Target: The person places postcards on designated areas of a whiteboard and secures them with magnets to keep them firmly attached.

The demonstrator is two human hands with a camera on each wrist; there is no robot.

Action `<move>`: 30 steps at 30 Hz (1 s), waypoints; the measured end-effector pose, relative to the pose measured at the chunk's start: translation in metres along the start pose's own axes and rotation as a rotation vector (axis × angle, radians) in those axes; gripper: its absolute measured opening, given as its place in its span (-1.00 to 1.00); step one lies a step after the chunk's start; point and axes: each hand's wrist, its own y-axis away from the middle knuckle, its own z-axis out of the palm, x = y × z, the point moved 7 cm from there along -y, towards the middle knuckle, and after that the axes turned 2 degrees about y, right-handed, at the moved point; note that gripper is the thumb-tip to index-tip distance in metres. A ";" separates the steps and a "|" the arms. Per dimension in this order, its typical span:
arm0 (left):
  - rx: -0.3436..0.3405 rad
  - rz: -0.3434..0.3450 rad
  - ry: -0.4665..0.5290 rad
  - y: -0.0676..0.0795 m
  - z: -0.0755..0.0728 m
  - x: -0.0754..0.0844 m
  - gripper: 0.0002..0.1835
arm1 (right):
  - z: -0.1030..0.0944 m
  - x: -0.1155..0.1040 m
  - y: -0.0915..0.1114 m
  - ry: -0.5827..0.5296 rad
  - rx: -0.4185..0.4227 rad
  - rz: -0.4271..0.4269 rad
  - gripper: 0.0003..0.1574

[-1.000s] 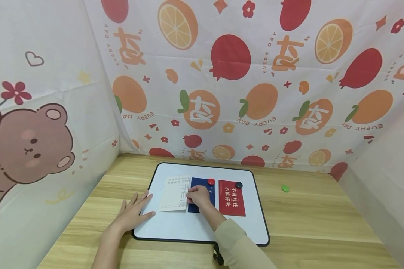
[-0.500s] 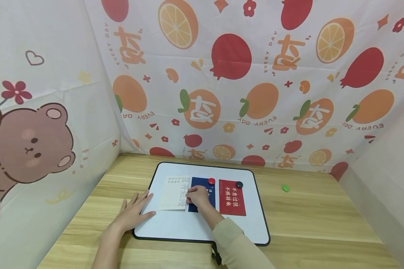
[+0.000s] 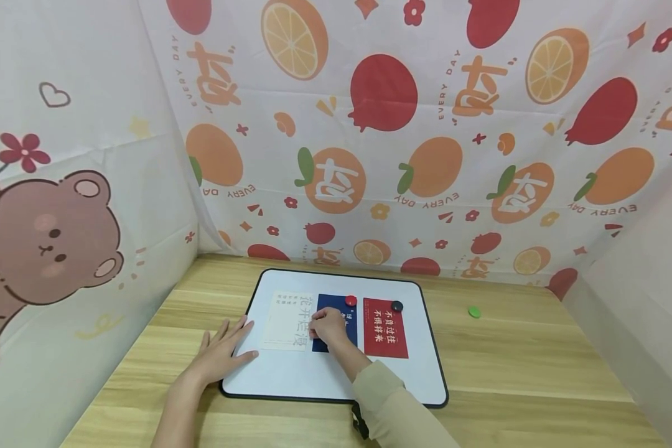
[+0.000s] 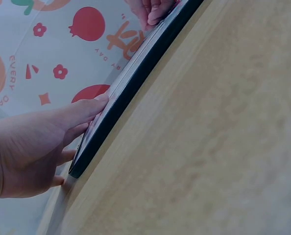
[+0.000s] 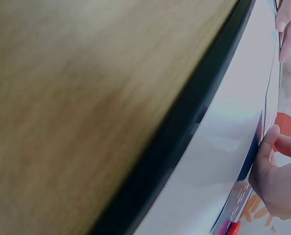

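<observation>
A whiteboard (image 3: 291, 376) with a black rim lies on the table. My right hand (image 3: 330, 326) pinches the right edge of a white card (image 3: 282, 323) printed with grey characters. That card lies on the board's left part, beside a dark blue card (image 3: 327, 301) partly hidden under my hand. The blue card bears a red round magnet (image 3: 350, 301). Further right is a red card (image 3: 385, 339) with a black round magnet (image 3: 397, 306) at its top. With fingers spread, my left hand (image 3: 221, 356) rests on the board's left edge; its thumb (image 4: 94, 105) lies on top.
A green round magnet (image 3: 474, 312) lies on the wooden table (image 3: 515, 367) right of the board. Fruit-patterned cloth (image 3: 383, 186) hangs behind, and a bear-printed cloth (image 3: 56, 249) hangs at the left. A black strap (image 3: 360, 423) shows by my right sleeve.
The white card's lower edge has settled flatter against the board, and the card has shifted very slightly left. Both hands keep nearly the same place.
</observation>
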 end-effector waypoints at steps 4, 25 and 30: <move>0.000 -0.002 -0.002 -0.001 0.000 0.000 -0.23 | -0.002 -0.001 0.001 -0.001 0.007 -0.008 -0.93; 0.006 0.003 0.000 -0.001 0.000 0.002 -0.24 | -0.026 -0.010 0.006 -0.058 -0.031 -0.039 -0.86; 0.001 -0.004 -0.001 0.000 0.001 0.001 -0.23 | -0.037 -0.018 0.011 -0.073 -0.033 -0.081 -0.85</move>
